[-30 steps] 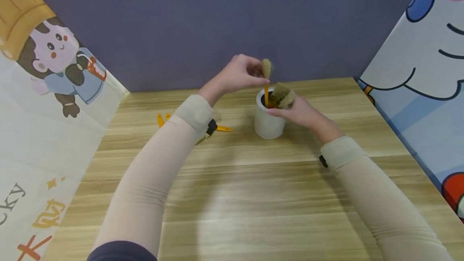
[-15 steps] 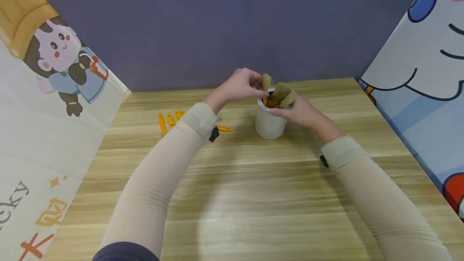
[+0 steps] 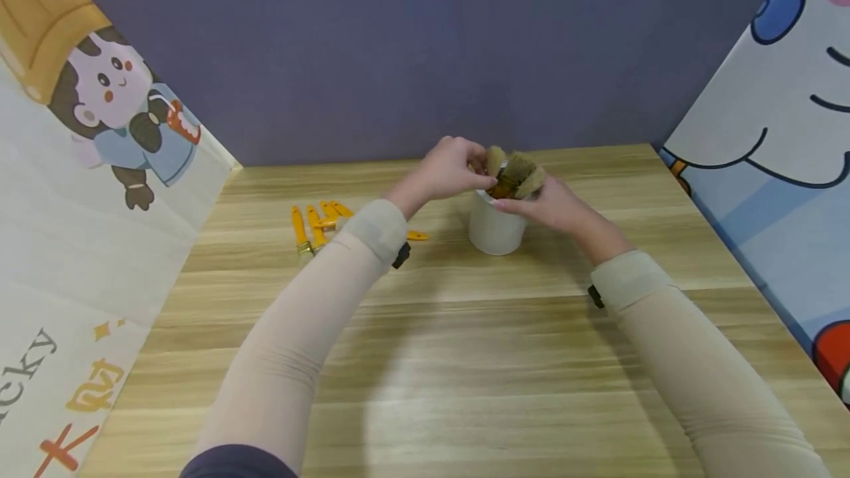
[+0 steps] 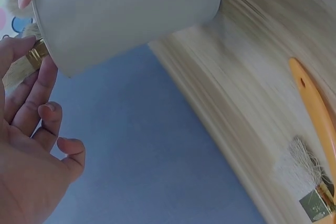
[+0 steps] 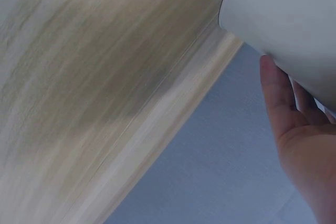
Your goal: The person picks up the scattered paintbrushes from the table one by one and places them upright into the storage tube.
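A white cylindrical pot [image 3: 496, 227] stands upright on the wooden table, with several bristle brush heads [image 3: 521, 168] poking up out of it. My left hand [image 3: 451, 168] is at the left of its rim and pinches a paintbrush [image 3: 494, 159], bristles up. In the left wrist view, thumb and fingers hold that paintbrush by its gold metal ferrule [image 4: 37, 53], close against the rim. My right hand [image 3: 561, 205] grips the pot from the right, thumb at the front rim. Fingers [image 5: 275, 87] lie along the pot's wall in the right wrist view.
Several paintbrushes with orange handles [image 3: 299, 226] lie on the table to the left, partly hidden by my left forearm. A blue-grey wall [image 3: 412, 57] rises behind the table's back edge. Printed cartoon panels [image 3: 133, 105] flank both sides.
My left hand has moved down and slightly right, lowering the paintbrush so that its handle is now down inside the pot. The right hand stays at the pot.
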`<state>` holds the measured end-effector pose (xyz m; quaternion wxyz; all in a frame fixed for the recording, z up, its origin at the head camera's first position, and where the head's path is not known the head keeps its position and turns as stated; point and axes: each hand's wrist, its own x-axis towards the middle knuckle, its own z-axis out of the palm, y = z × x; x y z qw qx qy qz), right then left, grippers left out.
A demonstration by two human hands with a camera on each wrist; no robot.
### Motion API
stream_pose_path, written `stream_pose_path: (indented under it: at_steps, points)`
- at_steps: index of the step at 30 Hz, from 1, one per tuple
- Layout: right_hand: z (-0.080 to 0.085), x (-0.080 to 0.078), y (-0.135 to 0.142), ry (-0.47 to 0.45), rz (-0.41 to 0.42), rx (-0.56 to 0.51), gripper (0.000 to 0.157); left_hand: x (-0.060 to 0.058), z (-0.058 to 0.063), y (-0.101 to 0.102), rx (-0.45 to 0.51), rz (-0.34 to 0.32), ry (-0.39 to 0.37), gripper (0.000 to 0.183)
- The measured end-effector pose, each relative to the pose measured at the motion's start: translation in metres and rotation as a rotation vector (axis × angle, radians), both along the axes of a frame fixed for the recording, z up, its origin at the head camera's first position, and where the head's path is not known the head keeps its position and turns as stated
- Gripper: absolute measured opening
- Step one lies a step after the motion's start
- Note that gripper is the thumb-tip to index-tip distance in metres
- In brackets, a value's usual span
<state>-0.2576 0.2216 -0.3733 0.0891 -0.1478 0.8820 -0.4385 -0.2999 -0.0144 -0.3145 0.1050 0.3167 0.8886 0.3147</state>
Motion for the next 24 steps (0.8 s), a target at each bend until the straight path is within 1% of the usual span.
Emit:
stream_pose_path:
  at_steps: [4,10,12,16,20,24]
  points:
    - [0.001,0.002,0.002,-0.015,-0.001,-0.009,0.075,0.002,0.0,0.008,0.001,-0.013,-0.017,0.033]
    - [0.001,0.004,0.002,-0.048,-0.041,0.013,0.09,0.002,-0.005,0.018,0.004,-0.018,-0.045,0.029]
    - [0.001,0.005,0.002,-0.057,-0.047,0.019,0.093,0.001,-0.008,0.019,0.014,-0.016,-0.049,0.029]
    - [0.001,0.005,0.002,-0.042,-0.038,0.027,0.092,0.001,-0.012,0.022,0.049,-0.014,-0.046,0.029]
    - [0.003,0.005,0.002,-0.044,-0.035,0.037,0.103,0.0,-0.015,0.026,0.076,-0.022,-0.062,0.028]
    - [0.002,0.005,0.003,-0.056,-0.028,0.036,0.106,-0.001,-0.017,0.031,0.092,-0.022,-0.081,0.031]
